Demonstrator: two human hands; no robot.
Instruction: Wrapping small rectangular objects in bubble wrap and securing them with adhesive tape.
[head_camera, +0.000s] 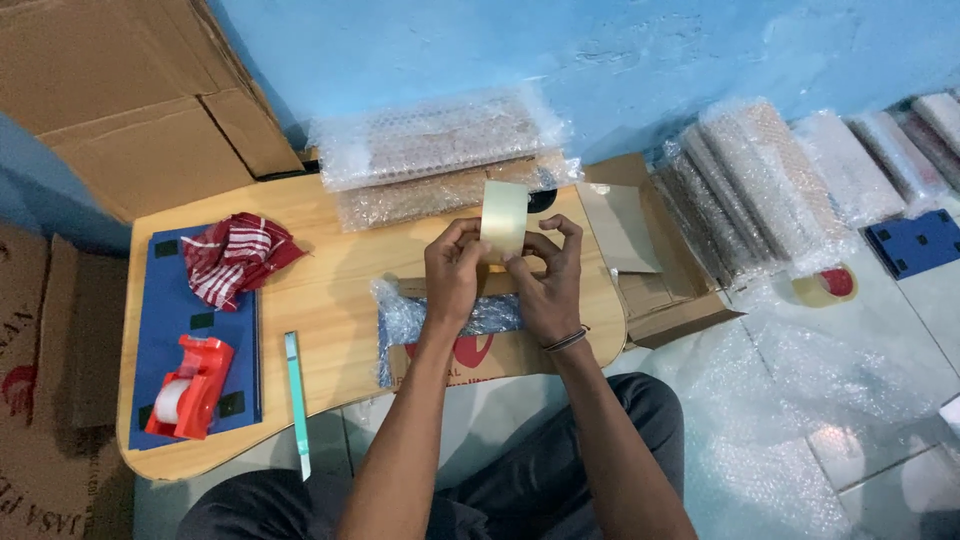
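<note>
I see both hands raised over the worktop (330, 300), the left hand (455, 272) and right hand (548, 280) each pinching a roll of clear tape (504, 216) by the fingertips, held upright between them. Just below lies a bubble-wrapped parcel (420, 318) on a flat cardboard piece (500, 355). My worry: the loose tape end could fold back and stick to itself or to a finger, since the grip is only fingertip-light. The roll could also slip and drop onto the parcel. Further left sit a red tape dispenser (190, 388), a teal cutter (297, 400) and a striped cloth (238, 257).
</note>
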